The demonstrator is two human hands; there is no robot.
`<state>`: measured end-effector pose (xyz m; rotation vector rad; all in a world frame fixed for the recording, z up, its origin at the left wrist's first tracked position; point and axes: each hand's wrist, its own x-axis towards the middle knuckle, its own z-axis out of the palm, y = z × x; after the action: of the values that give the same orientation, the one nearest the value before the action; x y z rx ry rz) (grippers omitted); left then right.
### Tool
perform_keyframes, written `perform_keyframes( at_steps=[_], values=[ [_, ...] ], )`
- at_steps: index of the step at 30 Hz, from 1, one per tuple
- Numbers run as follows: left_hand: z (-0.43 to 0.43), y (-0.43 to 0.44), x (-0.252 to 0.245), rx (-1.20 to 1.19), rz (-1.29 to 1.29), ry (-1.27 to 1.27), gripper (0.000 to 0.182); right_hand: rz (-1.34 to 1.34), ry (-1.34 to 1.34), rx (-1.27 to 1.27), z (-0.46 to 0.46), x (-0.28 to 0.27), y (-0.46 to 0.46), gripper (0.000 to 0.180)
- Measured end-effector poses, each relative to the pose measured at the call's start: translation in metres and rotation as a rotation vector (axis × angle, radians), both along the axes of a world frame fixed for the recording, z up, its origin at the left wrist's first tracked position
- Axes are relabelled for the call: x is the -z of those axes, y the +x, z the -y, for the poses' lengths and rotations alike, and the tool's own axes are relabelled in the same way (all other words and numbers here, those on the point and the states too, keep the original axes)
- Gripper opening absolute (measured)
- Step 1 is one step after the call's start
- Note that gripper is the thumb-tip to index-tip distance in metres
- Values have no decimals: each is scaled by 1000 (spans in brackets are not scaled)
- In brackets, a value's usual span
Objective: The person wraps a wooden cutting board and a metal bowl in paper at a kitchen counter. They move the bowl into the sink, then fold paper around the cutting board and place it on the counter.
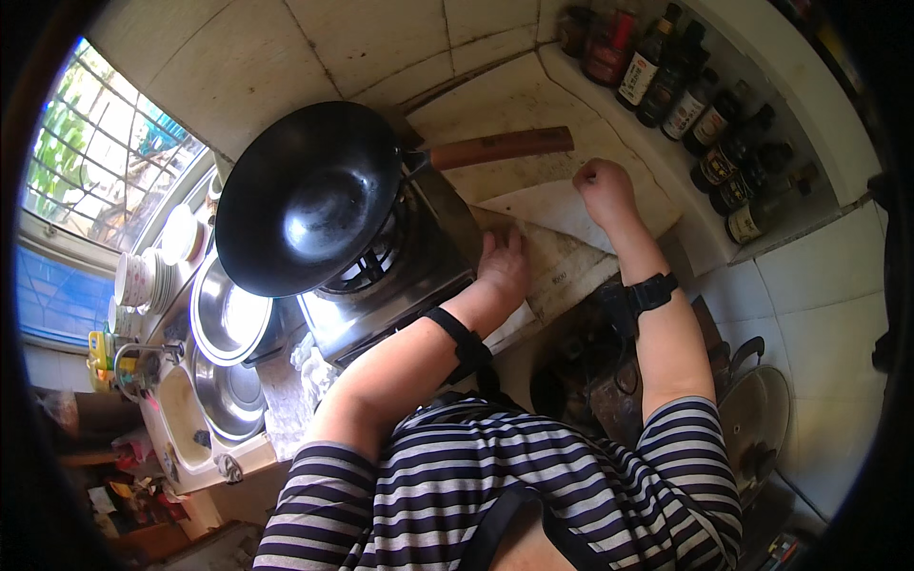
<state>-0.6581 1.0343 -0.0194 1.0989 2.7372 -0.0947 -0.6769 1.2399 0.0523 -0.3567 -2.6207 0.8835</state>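
Note:
A black wok (pixel 310 200) with a wooden handle (pixel 503 148) rests tilted on a steel gas stove (pixel 400 285). Beside the stove's near right edge, my left hand (pixel 504 265) lies palm down with its fingers apart on or just over a stained, pale sheet (pixel 564 268) that covers the counter. My right hand (pixel 605 189) is curled into a loose fist above a whiter, folded-looking part of the covering (pixel 546 207), below the end of the wok handle. Nothing shows inside the fist; whether it touches the sheet is unclear. Both wrists wear black bands.
Dark sauce bottles (pixel 685 110) line a ledge at the upper right. Steel basins (pixel 232 310) and a sink (pixel 182 414) stand to the left, with stacked bowls (pixel 132 278) under a barred window. A glass lid (pixel 757 421) leans at the lower right.

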Motion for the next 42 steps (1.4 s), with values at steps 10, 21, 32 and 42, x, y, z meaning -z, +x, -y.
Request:
perform_keyframes(
  at_steps=[10, 21, 32, 42],
  values=[
    [3, -5, 10, -10, 130, 44, 63, -38, 76, 9, 1, -17, -8, 11],
    [-4, -12, 13, -1, 172, 3, 63, -86, 62, 11, -7, -29, -7, 12],
    [-5, -17, 17, 12, 149, -31, 61, -95, 152, 13, -9, -53, -16, 12],
    [-7, -19, 19, 22, 150, -70, 61, -134, 230, -44, -17, -72, -31, 12]
  ],
)
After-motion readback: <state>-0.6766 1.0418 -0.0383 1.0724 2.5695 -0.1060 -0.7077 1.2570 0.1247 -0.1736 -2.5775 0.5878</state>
